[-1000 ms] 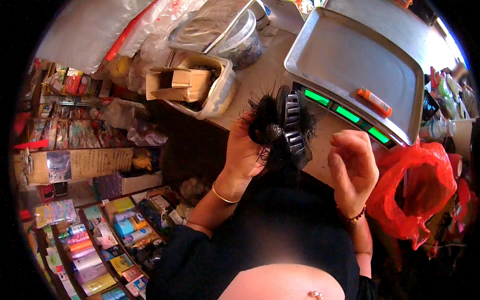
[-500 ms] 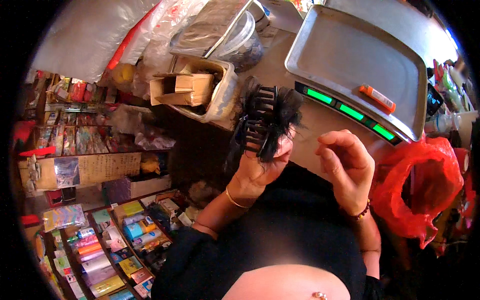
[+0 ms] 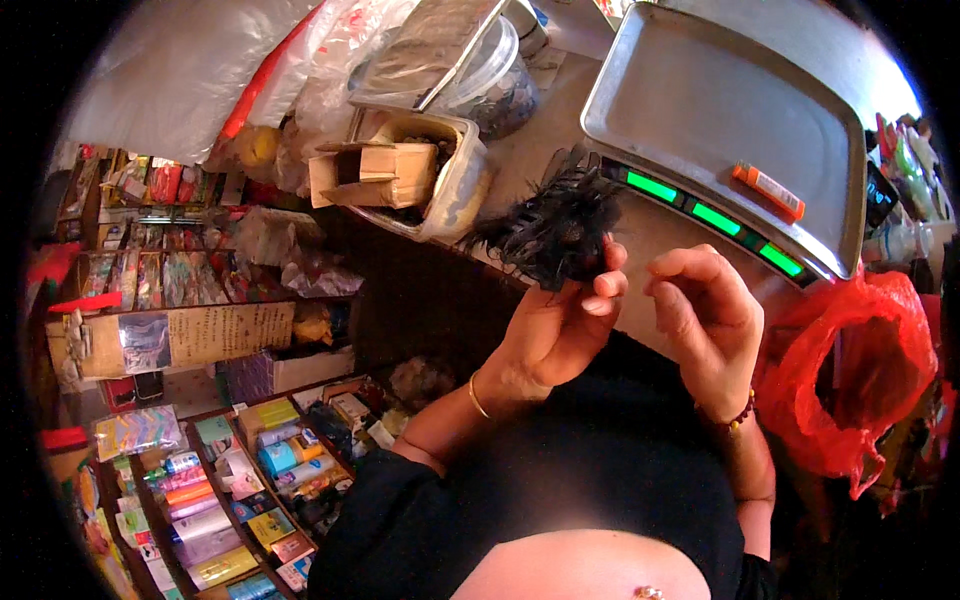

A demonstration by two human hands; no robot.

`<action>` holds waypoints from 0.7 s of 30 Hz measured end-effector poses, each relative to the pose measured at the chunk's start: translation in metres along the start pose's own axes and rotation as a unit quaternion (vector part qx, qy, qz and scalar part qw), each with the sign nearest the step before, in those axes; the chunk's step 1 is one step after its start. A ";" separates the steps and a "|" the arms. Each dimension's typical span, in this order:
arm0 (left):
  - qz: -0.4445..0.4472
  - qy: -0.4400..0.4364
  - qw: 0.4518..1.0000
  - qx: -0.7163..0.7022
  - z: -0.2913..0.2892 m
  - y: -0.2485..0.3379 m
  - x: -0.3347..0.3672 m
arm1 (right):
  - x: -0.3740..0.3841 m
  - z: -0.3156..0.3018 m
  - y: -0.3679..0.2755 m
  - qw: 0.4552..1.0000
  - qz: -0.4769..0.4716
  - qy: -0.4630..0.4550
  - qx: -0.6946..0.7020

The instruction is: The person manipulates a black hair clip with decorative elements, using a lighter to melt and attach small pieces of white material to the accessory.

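My left hand (image 3: 562, 330) grips a black claw-clip hairpiece (image 3: 562, 222) from below. Its shaggy, feathery strands face up and cover the clip's frame, and some of my fingers are hidden beneath it. To the right, my right hand (image 3: 708, 325) is raised with loosely curled fingers. Its thumb and index fingertips are close but slightly apart, with nothing visible between them. Just beyond both hands are a scale's green-lit displays (image 3: 716, 219), along the near edge of its metal tray (image 3: 720, 110).
An orange tube (image 3: 768, 191) lies on the tray's near edge. A tub (image 3: 462, 190) with a cardboard box (image 3: 385, 175) stands at left, near a clear round container (image 3: 490, 85). A red plastic bag (image 3: 900, 340) hangs at right; shelves of packaged goods (image 3: 220, 500) fill the lower left.
My left hand has turned the hairpiece over, so its toothed clip frame is out of sight and the strands show. Both hands sit slightly further right in the picture, as does the whole scene.
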State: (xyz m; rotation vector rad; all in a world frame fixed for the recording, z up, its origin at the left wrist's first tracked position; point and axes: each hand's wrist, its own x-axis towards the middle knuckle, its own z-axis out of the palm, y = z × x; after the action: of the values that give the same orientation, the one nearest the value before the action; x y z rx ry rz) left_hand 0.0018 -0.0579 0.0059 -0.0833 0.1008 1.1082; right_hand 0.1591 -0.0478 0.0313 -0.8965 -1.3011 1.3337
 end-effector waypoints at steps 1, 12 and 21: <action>0.001 0.001 1.000 0.000 0.000 -0.001 0.000 | 0.000 -0.001 0.000 1.000 0.010 -0.002 -0.006; 0.034 0.134 0.988 0.072 0.014 -0.004 -0.001 | 0.001 0.001 0.005 1.000 0.025 0.002 0.018; 0.061 0.114 0.986 0.107 0.001 -0.005 0.001 | 0.001 0.003 0.007 0.999 0.021 0.002 0.033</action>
State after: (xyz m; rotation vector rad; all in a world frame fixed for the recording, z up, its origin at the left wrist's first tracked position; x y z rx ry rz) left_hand 0.0066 -0.0585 0.0068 -0.0112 0.4327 1.2003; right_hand 0.1545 -0.0467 0.0252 -0.8855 -1.2337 1.3989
